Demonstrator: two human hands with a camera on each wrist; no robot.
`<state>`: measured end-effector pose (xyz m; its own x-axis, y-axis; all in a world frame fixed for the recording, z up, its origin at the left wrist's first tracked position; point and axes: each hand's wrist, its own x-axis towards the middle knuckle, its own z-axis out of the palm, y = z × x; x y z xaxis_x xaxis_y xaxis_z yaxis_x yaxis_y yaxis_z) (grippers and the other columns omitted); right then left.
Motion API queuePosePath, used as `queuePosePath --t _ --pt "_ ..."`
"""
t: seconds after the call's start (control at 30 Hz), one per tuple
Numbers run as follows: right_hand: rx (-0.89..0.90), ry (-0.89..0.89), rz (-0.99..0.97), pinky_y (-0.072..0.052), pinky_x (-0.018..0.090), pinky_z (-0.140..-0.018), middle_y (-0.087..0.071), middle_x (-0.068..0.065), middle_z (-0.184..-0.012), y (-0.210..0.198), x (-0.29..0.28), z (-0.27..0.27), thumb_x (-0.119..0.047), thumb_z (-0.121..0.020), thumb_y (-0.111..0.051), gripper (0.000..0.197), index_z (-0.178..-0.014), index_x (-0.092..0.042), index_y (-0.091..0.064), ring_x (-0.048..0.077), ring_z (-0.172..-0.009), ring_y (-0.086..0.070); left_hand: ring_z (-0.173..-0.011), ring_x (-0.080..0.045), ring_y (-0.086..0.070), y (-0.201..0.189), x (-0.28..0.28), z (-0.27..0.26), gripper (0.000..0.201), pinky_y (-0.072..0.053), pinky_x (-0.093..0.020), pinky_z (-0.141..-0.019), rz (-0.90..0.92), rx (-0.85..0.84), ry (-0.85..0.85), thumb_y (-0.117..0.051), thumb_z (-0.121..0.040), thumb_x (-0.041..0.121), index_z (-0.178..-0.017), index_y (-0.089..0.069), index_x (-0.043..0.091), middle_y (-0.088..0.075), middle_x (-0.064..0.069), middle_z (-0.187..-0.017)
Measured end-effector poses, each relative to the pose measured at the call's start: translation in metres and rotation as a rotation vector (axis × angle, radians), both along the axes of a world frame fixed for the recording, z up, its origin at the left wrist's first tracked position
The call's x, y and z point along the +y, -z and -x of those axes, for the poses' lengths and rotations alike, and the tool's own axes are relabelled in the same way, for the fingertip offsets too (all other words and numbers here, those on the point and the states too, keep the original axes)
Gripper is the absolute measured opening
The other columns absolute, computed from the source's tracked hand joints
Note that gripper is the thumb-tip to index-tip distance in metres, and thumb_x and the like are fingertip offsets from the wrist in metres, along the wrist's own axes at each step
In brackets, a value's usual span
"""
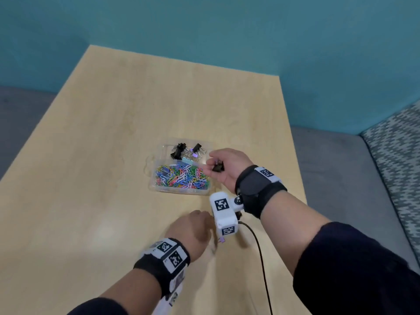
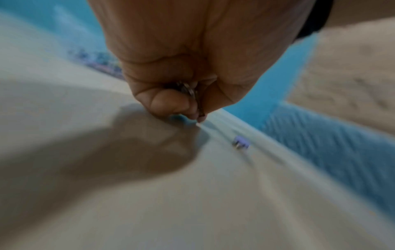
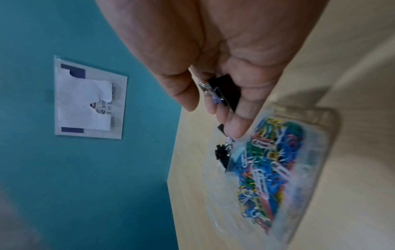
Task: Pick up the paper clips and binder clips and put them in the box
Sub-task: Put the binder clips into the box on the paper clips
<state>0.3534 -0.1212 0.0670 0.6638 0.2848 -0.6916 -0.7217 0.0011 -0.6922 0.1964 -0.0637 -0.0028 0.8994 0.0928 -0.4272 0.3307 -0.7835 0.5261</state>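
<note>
The left hand [image 2: 181, 64] hangs over the pale table [image 2: 213, 203], fingers curled tight round small metal clip wires [image 2: 188, 89] — only a glint of silver shows between thumb and fingers. A small purple binder clip [image 2: 241, 143] lies just beyond the fingertips, apart from them — the view is blurred.

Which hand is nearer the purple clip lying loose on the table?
Left. The left hand sits just beside the purple clip, pinching something metallic. The right hand is farther off by the box, holding a black binder clip.
</note>
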Motion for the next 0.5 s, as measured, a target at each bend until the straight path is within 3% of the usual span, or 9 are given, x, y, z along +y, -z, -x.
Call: queuePosePath --t 0.07,0.13,0.2,0.23,0.3,0.37,0.43,0.5 --pt "0.003 -0.010 -0.013 -0.057 0.044 -0.076 -0.048 0.015 -0.077 0.000 0.021 -0.010 0.000 -0.094 -0.051 0.005 -0.089 0.000 -0.051 0.024 -0.067 -0.051 -0.070 -0.022 -0.058 -0.002 0.000 0.006 0.017 -0.048 -0.031 -0.066 0.309 0.059 -0.297 -0.044 -0.088 0.023 -0.077 -0.057 0.020 -0.062 0.001 -0.076" --pt "-0.067 -0.083 0.048 -0.057 0.044 -0.079 -0.054 0.013 -0.089 0.002 0.035 -0.015 -0.012 -0.095 -0.054 0.012 -0.102 -0.003 -0.055 0.026 -0.077 -0.057 -0.048 -0.020 -0.048 -0.003 0.001 0.011 0.024 -0.040 -0.028 -0.049 0.719 0.131 -0.649 -0.045 -0.086 0.008 -0.066 -0.053 0.018 -0.053 -0.003 -0.060" --pt "-0.132 -0.139 0.105 -0.055 0.044 -0.084 -0.056 0.010 -0.100 0.007 0.036 -0.016 -0.019 -0.094 -0.055 0.030 -0.122 -0.007 -0.052 0.028 -0.089 -0.059 -0.044 -0.018 -0.042 -0.008 0.008 0.016 0.022 -0.036 -0.025 -0.043 1.027 0.184 -0.867 -0.041 -0.084 -0.006 -0.072 -0.051 0.010 -0.050 -0.011 -0.061" --pt "-0.186 -0.160 0.147 -0.055 0.045 -0.084 -0.057 0.010 -0.100 0.008 0.033 -0.014 -0.018 -0.094 -0.054 0.029 -0.122 -0.008 -0.053 0.028 -0.090 -0.059 -0.045 -0.019 -0.043 -0.011 0.013 0.018 0.021 -0.037 -0.025 -0.043 1.102 0.186 -0.904 -0.039 -0.083 -0.010 -0.076 -0.050 0.007 -0.051 -0.015 -0.064" --pt "-0.384 -0.253 0.286 -0.057 0.045 -0.077 -0.060 0.008 -0.093 0.009 0.018 -0.002 -0.013 -0.093 -0.053 0.012 -0.103 -0.015 -0.059 0.025 -0.083 -0.061 -0.048 -0.020 -0.045 -0.016 0.025 0.022 0.023 -0.038 -0.024 -0.044 1.162 0.152 -0.923 -0.036 -0.080 -0.014 -0.080 -0.051 0.003 -0.055 -0.019 -0.070" --pt "-0.619 -0.437 0.418 -0.052 0.039 -0.065 -0.061 0.001 -0.077 0.017 -0.008 0.017 -0.011 -0.088 -0.054 0.014 -0.085 -0.023 -0.059 0.020 -0.068 -0.059 -0.048 -0.020 -0.046 -0.016 0.040 0.021 0.026 -0.038 -0.024 -0.044 1.154 0.092 -0.947 -0.035 -0.079 -0.016 -0.081 -0.052 0.003 -0.056 -0.019 -0.071" --pt "-0.758 -0.727 0.551 -0.046 0.029 -0.067 -0.061 -0.005 -0.080 0.025 -0.037 0.042 -0.015 -0.085 -0.057 0.012 -0.088 -0.025 -0.060 0.016 -0.070 -0.057 -0.048 -0.019 -0.046 -0.018 0.057 0.011 0.027 -0.038 -0.022 -0.041 1.066 0.025 -0.967 -0.034 -0.080 -0.016 -0.082 -0.052 0.004 -0.055 -0.016 -0.070" --pt "-0.845 -1.066 0.718 -0.045 0.030 -0.075 -0.057 -0.003 -0.100 0.035 -0.065 0.066 -0.019 -0.083 -0.055 0.022 -0.105 -0.024 -0.057 0.020 -0.085 -0.058 -0.049 -0.019 -0.047 -0.023 0.075 -0.008 0.028 -0.038 -0.020 -0.038 0.908 -0.053 -0.945 -0.035 -0.078 -0.016 -0.080 -0.053 0.006 -0.054 -0.014 -0.069"
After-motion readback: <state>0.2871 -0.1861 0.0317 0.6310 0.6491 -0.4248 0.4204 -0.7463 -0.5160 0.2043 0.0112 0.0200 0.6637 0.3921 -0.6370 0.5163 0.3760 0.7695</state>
